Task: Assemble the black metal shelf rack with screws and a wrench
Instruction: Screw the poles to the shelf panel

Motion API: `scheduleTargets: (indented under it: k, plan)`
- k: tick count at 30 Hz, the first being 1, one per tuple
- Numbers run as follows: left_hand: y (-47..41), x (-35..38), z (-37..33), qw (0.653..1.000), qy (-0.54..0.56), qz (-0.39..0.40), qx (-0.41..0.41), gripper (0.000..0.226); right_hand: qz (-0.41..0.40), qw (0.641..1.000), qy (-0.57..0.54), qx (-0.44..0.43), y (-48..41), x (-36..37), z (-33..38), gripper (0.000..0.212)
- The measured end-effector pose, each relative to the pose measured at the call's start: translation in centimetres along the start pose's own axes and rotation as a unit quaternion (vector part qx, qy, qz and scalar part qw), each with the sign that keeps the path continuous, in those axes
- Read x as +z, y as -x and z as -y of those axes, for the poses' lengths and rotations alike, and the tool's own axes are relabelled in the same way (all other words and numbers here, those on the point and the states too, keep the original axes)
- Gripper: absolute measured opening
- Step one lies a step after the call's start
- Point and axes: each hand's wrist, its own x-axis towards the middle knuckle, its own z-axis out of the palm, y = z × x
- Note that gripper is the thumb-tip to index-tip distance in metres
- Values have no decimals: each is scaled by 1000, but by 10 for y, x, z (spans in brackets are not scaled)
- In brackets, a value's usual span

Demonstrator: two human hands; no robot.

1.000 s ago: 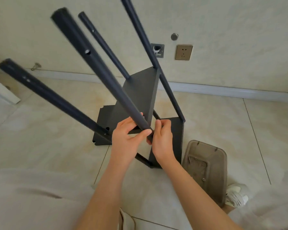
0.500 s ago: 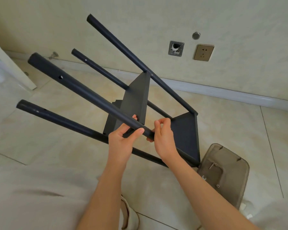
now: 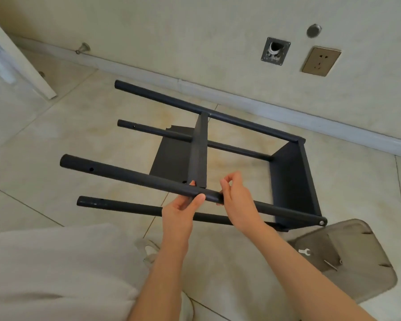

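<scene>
Head view: left hand, right hand grip rack pole; tray holds wrench.

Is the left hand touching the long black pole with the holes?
Touching. The head view shows the left hand pinching the black pole, with the thumb across its front and a fingertip showing behind it.

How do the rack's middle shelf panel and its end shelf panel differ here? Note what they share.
The middle shelf panel sits partway along the poles; the end shelf panel sits at their right ends. The middle shelf panel shows nearly edge-on, the end shelf panel shows a broad face. Both are black and joined to the same poles.
</scene>
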Motion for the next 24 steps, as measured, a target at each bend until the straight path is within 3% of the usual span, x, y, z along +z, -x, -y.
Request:
scheduleTargets:
  k: [12,24]
  plan:
    - [-15,-4,43,997,-34,-23,-68,14,46,994,92,-26,-10,15,-28,9]
    - [-21,-8,59,992,9,-23,-125,13,76,994,79,-7,-16,24,-37,13]
